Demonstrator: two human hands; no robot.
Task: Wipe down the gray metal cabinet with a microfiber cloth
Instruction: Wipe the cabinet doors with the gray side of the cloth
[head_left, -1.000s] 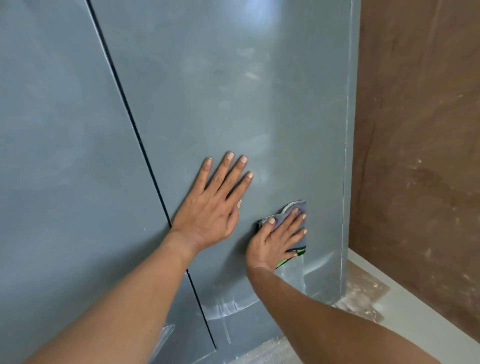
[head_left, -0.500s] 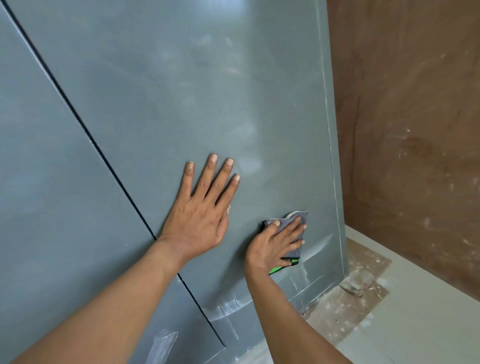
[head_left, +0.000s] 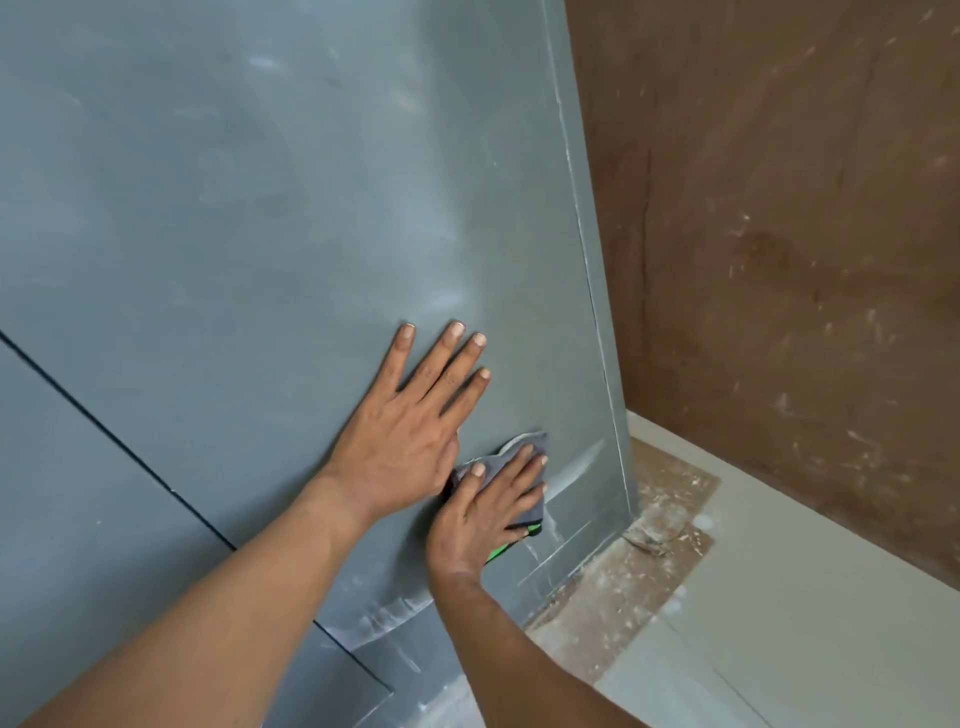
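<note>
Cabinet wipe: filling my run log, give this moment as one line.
left hand flat on cabinet door | right hand pressing cloth low, near right edge | white streaks below cloth

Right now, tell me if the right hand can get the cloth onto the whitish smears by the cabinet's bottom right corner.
Probably yes. The right hand presses the cloth flat on the cabinet, and the smears lie just beside it with nothing between.

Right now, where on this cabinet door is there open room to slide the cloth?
Open: the broad door face above the left hand, and leftward to the dark door seam. Crowded: the right hand presses the cloth beside the left hand, near the door's right edge.
</note>
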